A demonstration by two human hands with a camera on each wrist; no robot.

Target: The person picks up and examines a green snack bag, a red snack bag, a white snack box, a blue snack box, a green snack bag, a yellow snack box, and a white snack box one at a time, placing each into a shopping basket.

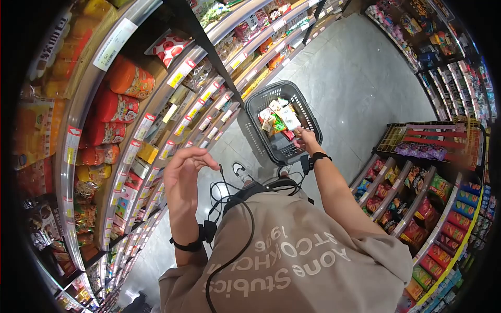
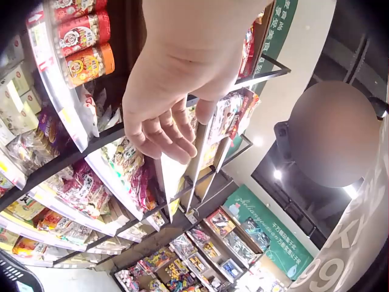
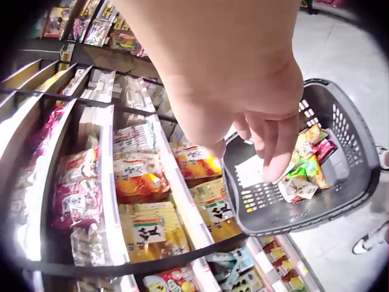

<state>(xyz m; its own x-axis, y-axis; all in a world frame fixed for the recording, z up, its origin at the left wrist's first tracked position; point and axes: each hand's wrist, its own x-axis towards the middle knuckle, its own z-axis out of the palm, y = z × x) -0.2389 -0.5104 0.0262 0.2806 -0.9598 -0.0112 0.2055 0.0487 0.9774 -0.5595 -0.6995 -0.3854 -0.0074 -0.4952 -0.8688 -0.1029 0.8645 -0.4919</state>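
My right hand (image 1: 307, 139) is over the near right side of a dark grey perforated shopping basket (image 1: 252, 125). Its bent fingers hold a small white packet (image 1: 290, 118), whose print is too bright to read. The same packet (image 3: 249, 171) shows beside the fingers in the right wrist view. Below it in the basket lie several snack packs, among them a green-and-orange pack (image 3: 312, 170) and a dark pink pack (image 3: 326, 148). Raised near the left shelves, my left hand (image 1: 183, 166) holds nothing, its fingers loosely bent.
Tall shelves (image 1: 136, 122) of jars and packets run along the left. Snack bins (image 1: 396, 203) stand to the right, with a wire rack (image 1: 417, 138) behind them. A black cable (image 1: 245, 235) hangs across my shirt. My shoes (image 1: 240, 170) are close to the basket on grey tiles.
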